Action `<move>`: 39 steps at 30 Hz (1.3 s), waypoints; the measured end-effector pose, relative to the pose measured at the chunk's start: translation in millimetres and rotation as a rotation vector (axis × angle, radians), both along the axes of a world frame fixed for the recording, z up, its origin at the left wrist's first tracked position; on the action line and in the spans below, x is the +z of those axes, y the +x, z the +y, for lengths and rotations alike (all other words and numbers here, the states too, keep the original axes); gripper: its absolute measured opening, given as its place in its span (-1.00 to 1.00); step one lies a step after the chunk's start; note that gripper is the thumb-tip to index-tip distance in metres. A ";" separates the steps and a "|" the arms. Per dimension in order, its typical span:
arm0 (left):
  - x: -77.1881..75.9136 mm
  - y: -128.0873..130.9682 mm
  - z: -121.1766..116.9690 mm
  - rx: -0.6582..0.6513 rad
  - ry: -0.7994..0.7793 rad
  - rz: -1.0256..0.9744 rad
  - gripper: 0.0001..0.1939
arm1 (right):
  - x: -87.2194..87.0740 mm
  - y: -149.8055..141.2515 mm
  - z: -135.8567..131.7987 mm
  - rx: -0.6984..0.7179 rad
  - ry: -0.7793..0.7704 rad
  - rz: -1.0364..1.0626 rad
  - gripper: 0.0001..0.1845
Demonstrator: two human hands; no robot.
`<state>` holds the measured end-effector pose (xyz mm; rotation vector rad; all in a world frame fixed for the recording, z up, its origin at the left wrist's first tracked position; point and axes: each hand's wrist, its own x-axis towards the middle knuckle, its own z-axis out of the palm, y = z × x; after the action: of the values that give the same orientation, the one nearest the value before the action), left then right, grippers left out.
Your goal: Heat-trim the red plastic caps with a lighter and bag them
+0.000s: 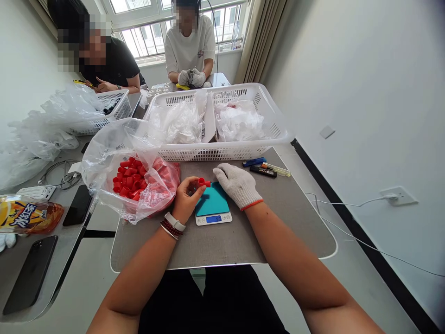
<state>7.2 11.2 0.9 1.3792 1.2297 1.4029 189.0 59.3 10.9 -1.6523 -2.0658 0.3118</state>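
Observation:
My left hand (188, 195), bare, pinches a red plastic pipe elbow (207, 184) over the back of a small digital scale (212, 202). The scale has a teal top and a lit blue display. My right hand (239, 186) wears a white knitted glove and rests by the scale's back right corner. Its fingers are curled together, and their undersides are hidden, so anything in them does not show. Left of my left hand, an open clear plastic bag (104, 139) holds many loose red pipe fittings (130, 178).
Behind the scale stands a white plastic basket (222, 150) with clear bags inside. A blue cutter (253, 162) and black marker (263, 171) lie at right. Phones (31, 273) and a drink bottle (31, 215) lie at left. Two people sit opposite, one wearing gloves.

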 end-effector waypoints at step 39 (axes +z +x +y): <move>0.0 -1.8 -1.6 -0.016 -0.013 0.020 -0.74 | -15.9 8.0 13.0 0.005 0.045 -0.029 -0.67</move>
<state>5.5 9.6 0.9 1.3947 1.2361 1.3709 197.0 72.3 -5.0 -1.6347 -2.0828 0.2429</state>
